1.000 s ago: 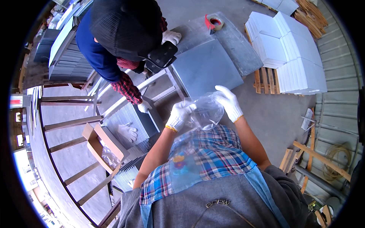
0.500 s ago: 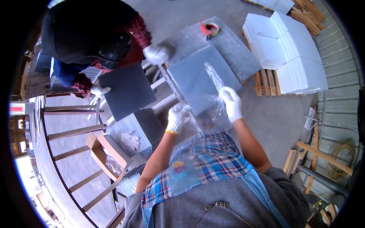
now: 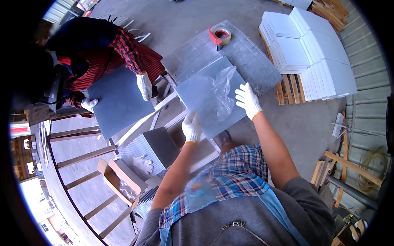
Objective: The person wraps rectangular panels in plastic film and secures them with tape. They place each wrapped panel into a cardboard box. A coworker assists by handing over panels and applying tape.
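A square grey tile (image 3: 205,110) lies on the worktable in front of me, with a crumpled clear plastic bag or film (image 3: 223,92) on its surface. My right hand (image 3: 247,100), in a white knit glove, is held over the tile's right edge with its fingers spread and nothing in them. At the tile's lower left edge is my left hand (image 3: 191,128), gloved too. Its fingers are blurred, so whether they pinch any film is unclear. Across from me, a co-worker's gloved hands (image 3: 143,85) are at a dark square tile (image 3: 121,100).
A red tape dispenser (image 3: 220,37) stands on the grey tabletop (image 3: 258,57). To the left are a stack of tiles (image 3: 141,147), a loose white glove (image 3: 143,165) and an open cardboard box (image 3: 119,180). White stacked packs (image 3: 324,53) fill a pallet at right.
The plastic has gone from between my hands onto the tile. My right hand has opened; my left sits by the tile's edge. The co-worker has shifted left with the dark tile.
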Demonstrator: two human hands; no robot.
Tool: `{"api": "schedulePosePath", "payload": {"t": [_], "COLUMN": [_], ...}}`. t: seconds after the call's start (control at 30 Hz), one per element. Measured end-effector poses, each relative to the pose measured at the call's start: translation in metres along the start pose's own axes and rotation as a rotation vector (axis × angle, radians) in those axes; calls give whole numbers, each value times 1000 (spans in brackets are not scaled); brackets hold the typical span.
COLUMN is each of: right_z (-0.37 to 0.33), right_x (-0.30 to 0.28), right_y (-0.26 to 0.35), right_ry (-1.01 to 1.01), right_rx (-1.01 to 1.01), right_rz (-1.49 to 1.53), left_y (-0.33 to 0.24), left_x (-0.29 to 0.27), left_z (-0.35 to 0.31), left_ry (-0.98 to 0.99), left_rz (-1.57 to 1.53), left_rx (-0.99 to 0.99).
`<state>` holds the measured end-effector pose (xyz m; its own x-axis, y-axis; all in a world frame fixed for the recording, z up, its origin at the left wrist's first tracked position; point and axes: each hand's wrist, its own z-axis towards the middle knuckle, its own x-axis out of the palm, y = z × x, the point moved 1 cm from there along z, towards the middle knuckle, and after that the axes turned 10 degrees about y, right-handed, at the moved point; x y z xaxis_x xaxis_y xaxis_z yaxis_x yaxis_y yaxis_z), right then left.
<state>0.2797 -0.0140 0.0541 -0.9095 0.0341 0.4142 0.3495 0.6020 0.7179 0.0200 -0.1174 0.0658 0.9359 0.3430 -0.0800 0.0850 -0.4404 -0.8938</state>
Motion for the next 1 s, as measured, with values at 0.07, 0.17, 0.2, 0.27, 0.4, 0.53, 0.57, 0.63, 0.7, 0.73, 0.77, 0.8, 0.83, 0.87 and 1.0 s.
{"api": "schedulePosePath", "payload": {"t": [0.07,0.17,0.2,0.27,0.4,0.53,0.57,0.63,0.7,0.73,0.77,0.8,0.83,0.87,1.0], "right_z": [-10,1,2,5,59,82,84,78,44,21,4,-10,-20,-21,8], "right_x": [26,30,37,54,44,48,50,64,96,117,133,144,152,154,147], "right_y": [15,4,6,8,-15,0,5,20,38,47,42,28,10,-13,-53], "right_ry": [-15,-126,-156,-283,-264,-112,-209,-398,-259,-107,-25,72,227,263,264], "right_rx": [65,-70,-74,-73,-217,-229,-367,-653,-839,-935,-923,-889,-769,-681,-645], "right_rz": [-205,-787,-915,-1158,-1050,-1033,-1117,-1274,-1238,-1184,-1163,-1099,-983,-1003,-1058], "left_y": [13,26,31,17,10,10,3,-5,-3,2,8,18,53,72,80], "left_x": [6,13,12,14,16,27,33,38,40,41,44,47,46,43,40], "left_z": [7,19,22,22,19,10,7,6,7,8,10,15,23,27,29], "left_ry": [6,-15,-32,-7,-95,-93,-92,-94,-93,-114,-119,-135,-26,52,29], "left_rz": [-25,26,59,55,-21,-189,-209,-231,-235,-284,-326,-372,-952,-608,-830], "left_rx": [-50,-34,-19,-55,-111,-288,-333,-379,-383,-366,-342,-318,-175,-56,-82]}}
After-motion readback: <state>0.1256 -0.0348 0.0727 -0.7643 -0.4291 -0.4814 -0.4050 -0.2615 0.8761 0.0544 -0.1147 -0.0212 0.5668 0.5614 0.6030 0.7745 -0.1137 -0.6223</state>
